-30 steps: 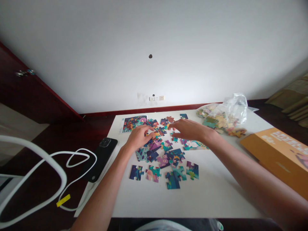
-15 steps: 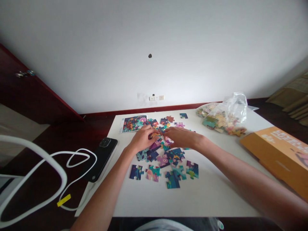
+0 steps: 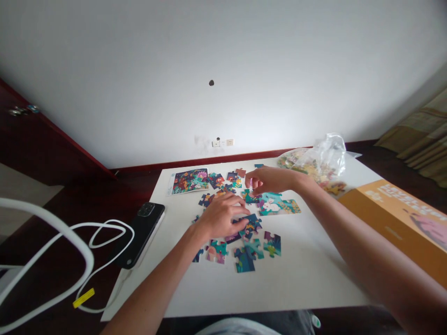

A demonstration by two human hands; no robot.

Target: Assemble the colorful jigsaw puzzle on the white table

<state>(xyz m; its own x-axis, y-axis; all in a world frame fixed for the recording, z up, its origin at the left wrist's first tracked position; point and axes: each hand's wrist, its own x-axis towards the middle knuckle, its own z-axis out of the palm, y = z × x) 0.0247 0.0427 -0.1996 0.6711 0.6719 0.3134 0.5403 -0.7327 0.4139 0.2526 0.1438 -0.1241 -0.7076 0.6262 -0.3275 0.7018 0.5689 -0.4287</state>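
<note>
Colourful cardboard jigsaw pieces (image 3: 217, 251) lie scattered across the middle of a white tabletop (image 3: 307, 284), with a joined teal section showing a white rabbit (image 3: 274, 204) to the right. The left hand (image 3: 221, 216) spreads wide, palm down over the near pieces, its fingertips just beside a navy piece (image 3: 252, 227). The right hand (image 3: 270, 180) narrows to a pinch above the far pieces; whether it holds one, I cannot tell. A printed picture card (image 3: 188, 181) lies far left, a clear plastic bag of pieces (image 3: 324, 163) far right, and an orange cardboard box (image 3: 394, 214) at the right edge.
</note>
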